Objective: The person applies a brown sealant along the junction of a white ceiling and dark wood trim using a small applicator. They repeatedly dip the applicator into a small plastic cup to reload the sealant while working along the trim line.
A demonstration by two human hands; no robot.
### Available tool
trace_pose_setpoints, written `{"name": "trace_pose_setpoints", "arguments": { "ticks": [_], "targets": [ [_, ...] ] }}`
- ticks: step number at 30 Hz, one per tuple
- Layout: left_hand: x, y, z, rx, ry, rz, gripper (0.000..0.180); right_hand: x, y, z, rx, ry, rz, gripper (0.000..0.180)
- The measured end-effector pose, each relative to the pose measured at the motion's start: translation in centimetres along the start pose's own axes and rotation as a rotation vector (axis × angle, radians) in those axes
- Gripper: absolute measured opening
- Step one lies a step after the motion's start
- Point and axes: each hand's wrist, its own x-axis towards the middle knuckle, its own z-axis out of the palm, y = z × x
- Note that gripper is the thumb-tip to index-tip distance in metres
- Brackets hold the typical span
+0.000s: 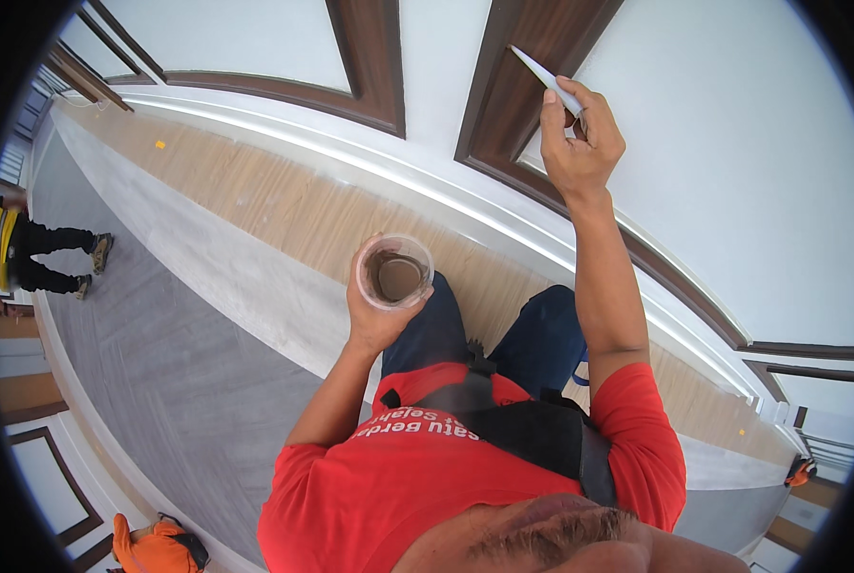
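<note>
Left hand [377, 323]: in front of the torso, fingers curled round a clear plastic cup [424, 260]. Cup mouth faces up; brown paste [395, 277] inside, smears on inner wall. Right hand [584, 148]: far right, arm extended, thumb and fingers pinching a thin white pointed tool [541, 73]. Tool tip lies over dark brown trim [496, 107], angled to the far left; contact with the surface cannot be judged from this angle. White wall panel [732, 162] to right of trim. Wood-look floor strip [284, 201] runs along wall; grey floor covering [198, 325] to left. Person in yellow vest [3, 248] stands far left; person in orange [159, 550] at near left.
</note>
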Motion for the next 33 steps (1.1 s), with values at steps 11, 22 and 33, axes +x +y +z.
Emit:
{"name": "trace_pose_setpoints", "arguments": {
  "ticks": [11,22,33],
  "targets": [
    [0.1,0.8,-0.3,0.007,0.009,0.012,0.098,3.2,-1.3,-0.1,-0.035,0.062,-0.056,0.017],
    [-0.3,0.4,0.5,0.002,0.011,0.002,0.097,1.5,-0.6,-1.0,-0.025,0.014,-0.03,0.016],
    [-0.3,-0.2,0.0,-0.002,0.025,0.007,0.098,1.6,-0.5,-0.8,-0.026,-0.005,-0.043,0.017]
  ]
}}
